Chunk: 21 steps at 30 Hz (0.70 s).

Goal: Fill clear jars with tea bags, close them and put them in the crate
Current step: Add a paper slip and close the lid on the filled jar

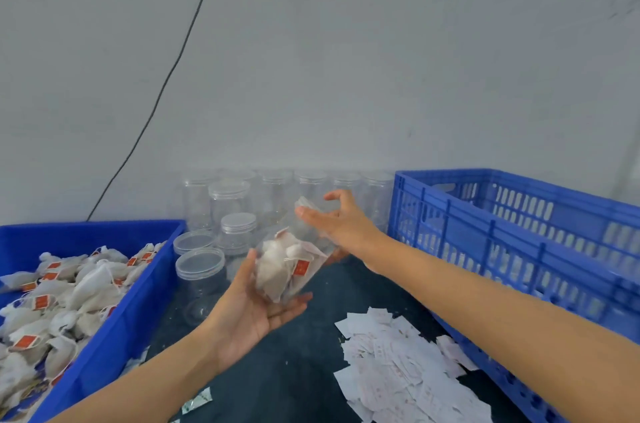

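A clear jar (289, 267) packed with white tea bags lies tilted in my left hand (249, 315), which cups it from below with the thumb on its side. Its mouth points up and to the right, and it has no lid. Just above that mouth, my right hand (337, 220) pinches a clear lid (306, 204) between thumb and fingers. The blue slatted crate (519, 232) stands at the right, beside my right forearm. A blue tray (114, 346) at the left holds a heap of loose tea bags (59, 305) with red tags.
Several empty clear jars (228, 201) with lids stand along the grey wall at the back, and more (201, 270) sit near the tray. A pile of white paper slips (398, 370) lies on the dark tabletop. A black cable (166, 76) runs down the wall.
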Available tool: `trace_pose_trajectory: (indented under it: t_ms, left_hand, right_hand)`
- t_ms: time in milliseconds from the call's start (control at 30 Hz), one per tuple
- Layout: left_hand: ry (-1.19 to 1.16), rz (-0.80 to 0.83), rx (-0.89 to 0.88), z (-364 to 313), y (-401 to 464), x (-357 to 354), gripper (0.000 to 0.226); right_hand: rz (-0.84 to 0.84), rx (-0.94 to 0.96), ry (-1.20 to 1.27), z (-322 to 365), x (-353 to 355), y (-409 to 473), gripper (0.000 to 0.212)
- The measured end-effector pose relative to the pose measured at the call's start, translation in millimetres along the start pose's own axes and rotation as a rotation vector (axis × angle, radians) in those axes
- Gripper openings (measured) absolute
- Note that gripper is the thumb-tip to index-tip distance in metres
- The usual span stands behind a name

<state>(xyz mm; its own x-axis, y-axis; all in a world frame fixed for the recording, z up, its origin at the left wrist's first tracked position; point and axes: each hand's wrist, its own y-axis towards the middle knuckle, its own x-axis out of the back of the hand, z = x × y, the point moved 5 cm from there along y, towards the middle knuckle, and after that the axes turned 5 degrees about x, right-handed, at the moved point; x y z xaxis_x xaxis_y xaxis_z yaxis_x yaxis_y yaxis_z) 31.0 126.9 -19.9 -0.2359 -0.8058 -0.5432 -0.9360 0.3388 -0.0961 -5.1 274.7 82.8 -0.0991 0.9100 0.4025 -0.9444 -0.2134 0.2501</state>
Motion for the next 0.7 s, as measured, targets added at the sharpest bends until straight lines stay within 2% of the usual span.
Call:
trace_pose_trajectory:
  t_ms: [100, 200, 267, 367, 500, 700]
  left_hand:
    - [0.236, -0.103, -0.079, -2.6, 14.5, -23.1, 0.056]
    - [0.438, -0.215, -0.264, -15.3, 28.2, -50.9, 0.054]
    - [0.571, -0.182, -0.398, -23.4, 39.3, -76.6, 0.043]
    - [0.731, -0.144, -0.503, -31.1, 58.4, -114.1, 0.034]
    - [0.775, -0.115, -0.569, -39.4, 86.5, -165.9, 0.034]
    - [0.697, 0.057, -0.556, -41.0, 129.5, -252.6, 0.029]
  right_hand:
    - [-0.068, -0.06, 0.057, -7.8, 31.7, -0.6, 0.073]
    - [-0.121, -0.073, 0.074, -13.5, 63.4, -0.9, 0.076]
    - [-0.156, -0.068, 0.076, -15.0, 86.7, 0.5, 0.076]
    - [-0.209, -0.066, 0.056, -11.0, 124.6, 2.9, 0.077]
    - [-0.299, -0.033, 0.065, 3.8, 181.5, 4.2, 0.078]
    - [-0.438, 0.017, -0.004, 23.3, 274.8, -8.3, 0.082]
